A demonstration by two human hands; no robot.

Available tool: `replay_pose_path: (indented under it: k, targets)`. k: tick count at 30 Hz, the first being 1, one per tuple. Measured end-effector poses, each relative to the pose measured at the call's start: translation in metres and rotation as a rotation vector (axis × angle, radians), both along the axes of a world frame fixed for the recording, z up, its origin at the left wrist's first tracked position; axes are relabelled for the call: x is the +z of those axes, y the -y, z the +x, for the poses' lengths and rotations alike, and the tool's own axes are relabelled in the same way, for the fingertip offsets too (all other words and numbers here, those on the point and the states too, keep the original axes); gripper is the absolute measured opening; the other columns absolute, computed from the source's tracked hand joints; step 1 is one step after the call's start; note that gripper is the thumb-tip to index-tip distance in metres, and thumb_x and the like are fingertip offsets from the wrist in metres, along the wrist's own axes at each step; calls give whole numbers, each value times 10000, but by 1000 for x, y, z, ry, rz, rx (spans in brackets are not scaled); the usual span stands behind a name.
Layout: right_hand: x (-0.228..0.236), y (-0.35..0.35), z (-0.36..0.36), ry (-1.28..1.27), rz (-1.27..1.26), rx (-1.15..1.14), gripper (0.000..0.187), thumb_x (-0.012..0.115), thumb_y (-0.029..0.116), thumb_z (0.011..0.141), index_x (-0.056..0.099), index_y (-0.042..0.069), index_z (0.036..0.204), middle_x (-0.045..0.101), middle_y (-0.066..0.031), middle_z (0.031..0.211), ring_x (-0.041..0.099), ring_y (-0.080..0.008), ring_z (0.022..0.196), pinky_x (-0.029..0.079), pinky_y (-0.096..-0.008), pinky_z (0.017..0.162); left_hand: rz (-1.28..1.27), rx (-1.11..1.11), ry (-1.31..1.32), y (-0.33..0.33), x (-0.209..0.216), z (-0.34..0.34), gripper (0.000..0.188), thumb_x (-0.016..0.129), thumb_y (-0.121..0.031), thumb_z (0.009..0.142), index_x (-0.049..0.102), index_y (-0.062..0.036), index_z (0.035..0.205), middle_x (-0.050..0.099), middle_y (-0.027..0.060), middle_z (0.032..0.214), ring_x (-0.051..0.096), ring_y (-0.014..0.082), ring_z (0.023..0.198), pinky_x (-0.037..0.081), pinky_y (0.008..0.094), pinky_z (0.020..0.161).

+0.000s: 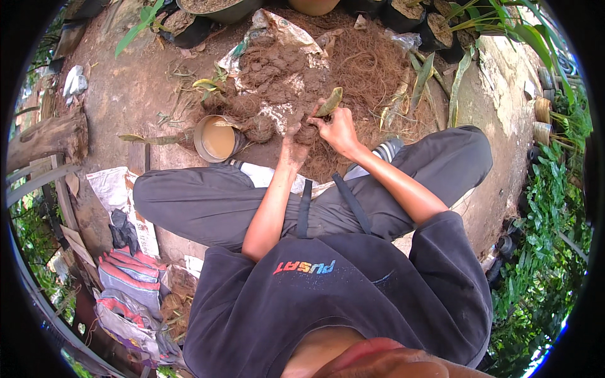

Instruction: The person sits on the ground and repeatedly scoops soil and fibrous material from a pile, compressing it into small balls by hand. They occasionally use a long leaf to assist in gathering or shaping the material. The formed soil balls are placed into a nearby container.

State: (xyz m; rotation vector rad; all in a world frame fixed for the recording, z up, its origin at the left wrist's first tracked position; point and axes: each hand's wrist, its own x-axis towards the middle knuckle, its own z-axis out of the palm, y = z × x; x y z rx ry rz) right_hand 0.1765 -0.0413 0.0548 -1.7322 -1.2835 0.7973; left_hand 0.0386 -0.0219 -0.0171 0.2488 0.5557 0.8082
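Observation:
Between my hands is a snake plant cutting [330, 102], its short green leaf with yellowish edges pointing up and away from me. My left hand [293, 146], coated in mud, is closed around the brown ball of soil and fibre at its base. The fingers of my right hand [339, 131] pinch at the upper side of that ball, near the leaf. Just beyond lies wet brown soil [272, 68] on a white sack [307, 43]. A heap of brown coconut fibre [368, 63] spreads to the right of it. Part of the ball is hidden by my fingers.
A container of muddy water [218, 140] stands left of my hands, with a fibre-wrapped ball [259, 128] beside it. Another leafy cutting [151, 139] lies farther left. Potted plants [439, 31] line the far edge. Folded sacks [131, 277] lie at lower left.

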Motion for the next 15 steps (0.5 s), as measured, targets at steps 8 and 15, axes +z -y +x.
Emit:
replay_pose_path:
  k: [8, 15]
  targets:
    - [-10, 5, -3, -32, 45, -13, 148, 675, 31, 730, 674, 20, 878, 690, -122, 923, 628, -314, 962, 454, -393, 888, -197, 85, 142, -2, -8, -3, 492, 471, -378, 953, 458, -78, 1342, 499, 99, 1353, 484, 229, 1236, 373, 389, 1073]
    - [-18, 3, -3, -67, -6, -20, 152, 658, -10, 705, 681, 17, 852, 676, -138, 1000, 605, -322, 1029, 467, -390, 884, -126, 52, 96, 5, -9, 2, 428, 439, -333, 983, 474, -91, 1333, 505, 79, 1350, 480, 220, 1240, 348, 393, 1092]
